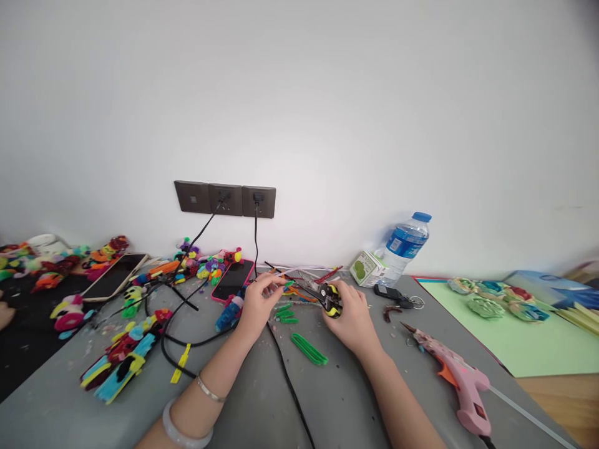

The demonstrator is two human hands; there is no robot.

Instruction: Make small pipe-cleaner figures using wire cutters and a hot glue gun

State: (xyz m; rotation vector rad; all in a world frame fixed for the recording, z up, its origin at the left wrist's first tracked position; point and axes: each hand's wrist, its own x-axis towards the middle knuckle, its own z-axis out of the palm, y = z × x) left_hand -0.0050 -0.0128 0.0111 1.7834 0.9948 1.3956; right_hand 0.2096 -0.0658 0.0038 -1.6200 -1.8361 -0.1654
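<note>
My left hand (259, 302) reaches over the middle of the table, thumb and fingers pinched on a short green pipe cleaner piece (289, 284). Just to its right, my right hand (349, 312) is wrapped round pliers (330, 299) with black and yellow handles. The metal jaws point left toward the green piece; whether they touch it I cannot tell. Below them lie several short cut green pieces (285, 313). A folded bundle of green pipe cleaners (309, 349) rests nearer to me, between my forearms.
Black cables (290, 380) cross the table from wall sockets (224, 199). Pipe cleaner figures (124, 358) and phones (234, 280) lie left. A water bottle (405, 246), small box (367, 268), keys (400, 296) and pink glue gun (461, 380) stand or lie right. Another person's hand (5, 310) shows far left.
</note>
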